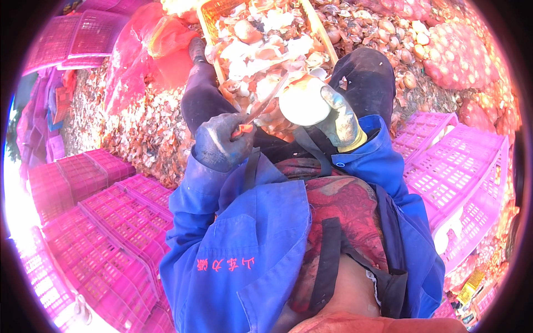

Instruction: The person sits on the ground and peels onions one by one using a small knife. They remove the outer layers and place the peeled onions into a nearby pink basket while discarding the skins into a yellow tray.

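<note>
My left hand point(222, 139), in a dark, dirty work glove, grips a knife point(268, 98) by its orange handle. The thin blade slants up to the right and its tip lies beside the onion. A large, pale, peeled onion point(304, 106) rests in my right hand point(341, 120), which wears a stained glove with a yellow cuff. Some brownish skin shows on the onion's far side. Between my legs, beyond both hands, stands a yellow plastic crate point(324, 35) heaped with onion skins point(266, 52); a brown onion point(247, 31) lies among them.
Stacked pink plastic crates point(104, 245) stand at my left, with more crates point(454, 166) at my right. A red mesh bag point(137, 58) lies near my left foot. Filled onion sacks point(458, 56) sit at the far right. Loose skins point(145, 137) cover the ground.
</note>
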`<state>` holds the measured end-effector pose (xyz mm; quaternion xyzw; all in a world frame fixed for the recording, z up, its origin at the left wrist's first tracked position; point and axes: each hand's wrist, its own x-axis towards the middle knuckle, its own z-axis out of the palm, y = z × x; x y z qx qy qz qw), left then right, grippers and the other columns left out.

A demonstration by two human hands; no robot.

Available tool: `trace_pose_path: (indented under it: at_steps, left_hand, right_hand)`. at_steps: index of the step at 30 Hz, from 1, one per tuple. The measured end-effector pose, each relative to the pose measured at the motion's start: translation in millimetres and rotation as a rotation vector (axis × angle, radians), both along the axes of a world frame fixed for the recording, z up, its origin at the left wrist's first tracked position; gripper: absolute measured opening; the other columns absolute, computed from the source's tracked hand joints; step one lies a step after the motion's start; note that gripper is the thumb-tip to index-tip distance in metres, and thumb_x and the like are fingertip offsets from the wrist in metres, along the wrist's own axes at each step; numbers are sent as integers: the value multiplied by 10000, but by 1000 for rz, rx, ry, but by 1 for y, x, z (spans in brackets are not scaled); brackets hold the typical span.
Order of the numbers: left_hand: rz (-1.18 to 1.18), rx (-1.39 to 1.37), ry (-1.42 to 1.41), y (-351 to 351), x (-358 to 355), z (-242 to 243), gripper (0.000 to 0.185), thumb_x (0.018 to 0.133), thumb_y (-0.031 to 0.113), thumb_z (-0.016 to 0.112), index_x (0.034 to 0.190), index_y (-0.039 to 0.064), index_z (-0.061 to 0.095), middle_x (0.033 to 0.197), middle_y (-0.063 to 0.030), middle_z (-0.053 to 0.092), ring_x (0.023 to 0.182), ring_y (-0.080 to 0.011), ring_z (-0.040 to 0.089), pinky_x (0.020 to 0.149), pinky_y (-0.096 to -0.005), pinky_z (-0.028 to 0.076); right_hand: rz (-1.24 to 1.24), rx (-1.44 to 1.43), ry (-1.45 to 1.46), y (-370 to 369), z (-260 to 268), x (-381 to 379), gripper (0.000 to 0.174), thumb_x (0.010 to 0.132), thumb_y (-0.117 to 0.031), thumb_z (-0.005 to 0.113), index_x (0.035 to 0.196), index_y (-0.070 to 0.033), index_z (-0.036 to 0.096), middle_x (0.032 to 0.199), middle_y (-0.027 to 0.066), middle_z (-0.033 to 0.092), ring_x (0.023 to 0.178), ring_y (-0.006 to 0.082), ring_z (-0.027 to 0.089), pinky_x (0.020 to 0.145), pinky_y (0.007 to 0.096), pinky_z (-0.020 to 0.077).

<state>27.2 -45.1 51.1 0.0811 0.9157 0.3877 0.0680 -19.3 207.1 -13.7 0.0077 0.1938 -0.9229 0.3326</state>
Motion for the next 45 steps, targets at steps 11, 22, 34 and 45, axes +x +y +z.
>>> trace_pose_path:
  at_steps: [11, 22, 34, 45]
  left_hand:
    - [-2, -166, 45, 6, 15, -11, 237, 779, 170, 708, 989, 67, 746, 825, -187, 696, 767, -360, 705, 681, -424, 553]
    - [19, -104, -52, 14, 1, -18, 167, 824, 193, 681, 869, 35, 710, 706, -194, 650, 646, -379, 647, 607, -433, 514]
    - [-259, 313, -614, -65, -41, -23, 143, 842, 154, 730, 866, 16, 705, 718, -67, 683, 629, -154, 656, 528, -278, 489]
    - [-51, 263, 74, 21, -24, -13, 258, 811, 93, 720, 1036, -31, 707, 888, -154, 726, 810, -225, 717, 733, -348, 557]
  right_hand:
    - [-98, 75, 3, 1, -8, -2, 620, 989, -378, 522, 1437, 40, 426, 1390, 225, 553, 1266, 371, 569, 1087, 514, 457]
    - [-333, 692, 375, 4, -7, -2, 576, 954, -276, 550, 1412, 58, 447, 1334, 180, 589, 1193, 281, 622, 1039, 375, 494]
    - [249, -89, 74, 8, -13, -8, 793, 912, -473, 598, 1496, 15, 373, 1480, 237, 466, 1352, 362, 492, 1149, 481, 387]
    - [177, -96, -111, 2, -31, -5, 511, 998, -405, 558, 1275, 24, 589, 1222, 208, 668, 1126, 317, 667, 1008, 437, 532]
